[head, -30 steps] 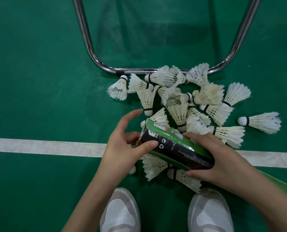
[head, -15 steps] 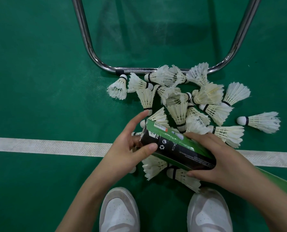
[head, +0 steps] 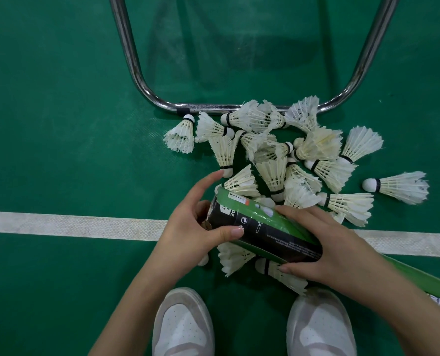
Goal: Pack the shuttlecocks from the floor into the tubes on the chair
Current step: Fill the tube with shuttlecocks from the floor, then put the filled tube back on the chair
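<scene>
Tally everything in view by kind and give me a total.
White feather shuttlecocks: about 20; they overlap, so the count is not exact
Green and black cardboard tube: 1
Hands, left hand and right hand, both gripping the tube: 2
White shoes: 2
Chrome chair frame: 1
Total: about 26

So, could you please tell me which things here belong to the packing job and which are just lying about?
Job: tube, shuttlecocks, left hand, right hand.
Lying about: chair frame, white court line, shoes.
</scene>
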The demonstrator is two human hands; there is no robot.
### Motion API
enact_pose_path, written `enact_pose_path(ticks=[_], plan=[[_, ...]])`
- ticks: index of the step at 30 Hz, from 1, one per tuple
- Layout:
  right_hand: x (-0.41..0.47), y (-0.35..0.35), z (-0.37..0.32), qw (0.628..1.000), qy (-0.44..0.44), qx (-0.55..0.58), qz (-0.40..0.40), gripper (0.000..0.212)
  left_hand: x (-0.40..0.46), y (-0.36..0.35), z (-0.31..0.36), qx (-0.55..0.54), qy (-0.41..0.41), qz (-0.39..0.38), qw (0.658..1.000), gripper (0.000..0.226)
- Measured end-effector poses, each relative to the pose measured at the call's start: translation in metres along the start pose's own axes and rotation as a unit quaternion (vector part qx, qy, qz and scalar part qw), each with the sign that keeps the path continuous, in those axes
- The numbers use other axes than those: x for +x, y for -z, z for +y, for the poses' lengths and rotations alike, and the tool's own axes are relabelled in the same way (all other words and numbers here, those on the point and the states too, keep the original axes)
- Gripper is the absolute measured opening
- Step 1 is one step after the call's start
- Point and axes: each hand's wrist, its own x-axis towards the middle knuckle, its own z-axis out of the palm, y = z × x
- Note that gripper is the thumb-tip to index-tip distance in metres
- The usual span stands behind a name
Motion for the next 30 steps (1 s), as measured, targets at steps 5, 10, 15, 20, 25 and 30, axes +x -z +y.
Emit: enact_pose_path(ticks=[5,10,15,20,25,30], plan=[[0.0,-0.001,-0.001,1.0,0.004,0.0,-0.002,0.084,0.0,0.0,-0.002,-0.005,0.006,-0.017,1.0,0.083],[0.0,-0.001,-0.004,1.0,0.008,-0.013,-0.002,0.084,-0.002,0.002,-0.002,-0.018,0.005,-0.044,0.999,0.092],[0.003,0.006,-0.009,1.0,0.018,0.004,0.014,0.084,-0.005,-0.003,0.015,-0.001,-0.022,0.011,1.0,0.095],[0.006,0.034,-0.024,0.998,0.021,0.032,0.052,0.082,0.002,-0.002,0.037,0.034,-0.074,0.115,0.99,0.088],[0.009,0.079,-0.05,0.991,0.064,0.056,0.108,0.082,0.005,-0.006,0.082,-0.065,-0.112,0.161,0.978,0.098],[-0.002,0.134,-0.09,0.977,0.107,0.079,0.167,0.084,0.001,-0.005,0.153,-0.193,-0.165,0.125,0.959,0.103]])
